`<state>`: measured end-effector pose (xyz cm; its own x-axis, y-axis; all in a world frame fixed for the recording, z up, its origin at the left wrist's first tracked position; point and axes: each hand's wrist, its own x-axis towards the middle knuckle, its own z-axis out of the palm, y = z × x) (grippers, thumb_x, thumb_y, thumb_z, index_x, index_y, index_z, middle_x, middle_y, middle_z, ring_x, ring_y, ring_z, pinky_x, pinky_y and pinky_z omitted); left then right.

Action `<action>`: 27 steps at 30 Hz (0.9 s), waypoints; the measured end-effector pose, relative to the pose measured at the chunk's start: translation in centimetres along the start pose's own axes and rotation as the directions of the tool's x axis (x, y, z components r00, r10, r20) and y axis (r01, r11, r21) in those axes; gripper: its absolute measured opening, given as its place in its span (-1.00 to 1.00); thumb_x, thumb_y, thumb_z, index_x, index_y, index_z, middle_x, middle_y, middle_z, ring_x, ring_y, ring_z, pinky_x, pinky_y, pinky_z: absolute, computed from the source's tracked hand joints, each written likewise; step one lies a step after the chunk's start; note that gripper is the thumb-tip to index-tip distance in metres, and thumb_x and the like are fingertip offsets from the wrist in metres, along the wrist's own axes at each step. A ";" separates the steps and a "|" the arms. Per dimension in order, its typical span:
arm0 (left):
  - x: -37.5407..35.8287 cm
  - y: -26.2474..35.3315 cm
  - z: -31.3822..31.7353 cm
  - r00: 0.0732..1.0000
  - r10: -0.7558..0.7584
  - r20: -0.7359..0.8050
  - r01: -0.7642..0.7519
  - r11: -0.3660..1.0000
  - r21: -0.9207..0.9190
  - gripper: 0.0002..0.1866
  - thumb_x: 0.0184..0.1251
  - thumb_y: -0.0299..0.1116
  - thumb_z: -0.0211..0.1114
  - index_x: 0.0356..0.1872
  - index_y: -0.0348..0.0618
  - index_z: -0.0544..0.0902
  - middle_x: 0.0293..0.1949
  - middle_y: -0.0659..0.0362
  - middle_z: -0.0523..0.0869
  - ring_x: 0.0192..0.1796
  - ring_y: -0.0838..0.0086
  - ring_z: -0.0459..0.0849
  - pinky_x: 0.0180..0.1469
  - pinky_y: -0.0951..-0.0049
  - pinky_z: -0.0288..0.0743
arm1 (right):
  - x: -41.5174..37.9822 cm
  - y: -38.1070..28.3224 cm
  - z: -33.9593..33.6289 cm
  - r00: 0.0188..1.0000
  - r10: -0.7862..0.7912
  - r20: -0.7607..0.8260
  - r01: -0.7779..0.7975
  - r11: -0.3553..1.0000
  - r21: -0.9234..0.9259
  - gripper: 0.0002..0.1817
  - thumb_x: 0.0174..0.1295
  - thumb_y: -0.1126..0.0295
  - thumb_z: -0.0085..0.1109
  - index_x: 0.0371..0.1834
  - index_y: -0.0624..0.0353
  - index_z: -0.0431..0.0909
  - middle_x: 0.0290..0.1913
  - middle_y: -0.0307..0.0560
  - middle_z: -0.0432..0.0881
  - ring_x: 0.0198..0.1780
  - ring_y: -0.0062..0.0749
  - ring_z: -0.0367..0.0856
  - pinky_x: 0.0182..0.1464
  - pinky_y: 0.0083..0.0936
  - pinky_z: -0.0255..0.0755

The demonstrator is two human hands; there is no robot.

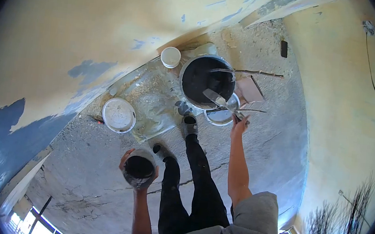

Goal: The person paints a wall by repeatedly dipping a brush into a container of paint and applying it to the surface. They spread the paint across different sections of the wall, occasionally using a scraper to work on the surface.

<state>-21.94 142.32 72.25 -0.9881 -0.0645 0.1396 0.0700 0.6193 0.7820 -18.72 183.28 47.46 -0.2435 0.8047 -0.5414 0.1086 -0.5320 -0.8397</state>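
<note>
My left hand [125,160] is wrapped around a small round pail [140,168] with dark contents, its opening facing up toward me. In my right hand [240,126] is a broad-bladed putty knife [217,98], gripped by its handle. The pale, smeared blade overlaps the near right part of a large bucket [182,91] holding a dark mass. A stick [260,73] reaches over the bucket's right rim. Below the bucket lies a round white lid or tray [219,118], partly hidden, with a thin stick [254,110] near my right hand.
A small white tub [170,56] stands by the wall, and a round white lid [119,115] lies to the left on plastic sheeting [154,109]. A pinkish board [250,90] is right of the bucket. A dark phone-like object [284,49] lies farther off. Cracks cross the floor [86,166].
</note>
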 end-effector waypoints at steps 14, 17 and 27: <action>3.4 -2.2 14.5 0.951 0.208 0.231 -0.171 0.971 -0.170 -0.02 -0.49 -0.32 0.70 0.19 -0.18 0.43 0.06 -0.04 0.57 0.12 -0.04 0.52 0.22 0.05 0.41 | -4.3 -5.5 -0.5 0.963 0.187 0.194 -0.270 0.692 0.669 -0.53 0.40 -0.06 0.10 -0.22 0.21 0.54 -0.40 -0.17 0.65 -0.44 -0.54 0.59 -0.43 -0.71 0.56; 5.5 3.8 13.2 0.965 0.192 0.178 -0.166 0.975 -0.150 -0.07 -0.43 -0.27 0.69 0.15 -0.17 0.42 0.04 -0.04 0.57 0.11 -0.05 0.51 0.19 0.01 0.40 | -11.2 -17.9 1.0 0.954 0.098 0.282 -0.250 0.778 0.576 -0.73 0.45 0.16 0.10 -0.22 0.15 0.56 -0.38 -0.20 0.68 -0.48 -0.56 0.60 -0.45 -0.68 0.55; 6.0 16.6 4.8 0.974 0.224 -0.035 -0.226 0.951 -0.210 -0.06 -0.36 -0.21 0.68 0.18 -0.22 0.40 0.01 -0.07 0.57 0.10 -0.08 0.50 0.18 -0.01 0.39 | -26.5 -38.7 -1.1 0.900 -0.202 0.387 0.057 0.934 0.353 -0.84 0.34 0.41 0.16 -0.43 0.14 0.57 -0.51 -0.18 0.63 -0.61 -0.44 0.58 -0.54 -0.54 0.51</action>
<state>-27.37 155.97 83.15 -0.9420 0.0486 0.3321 0.3187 0.4392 0.8399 -15.43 182.80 94.29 -0.6138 0.7296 -0.3015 -0.2531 -0.5436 -0.8003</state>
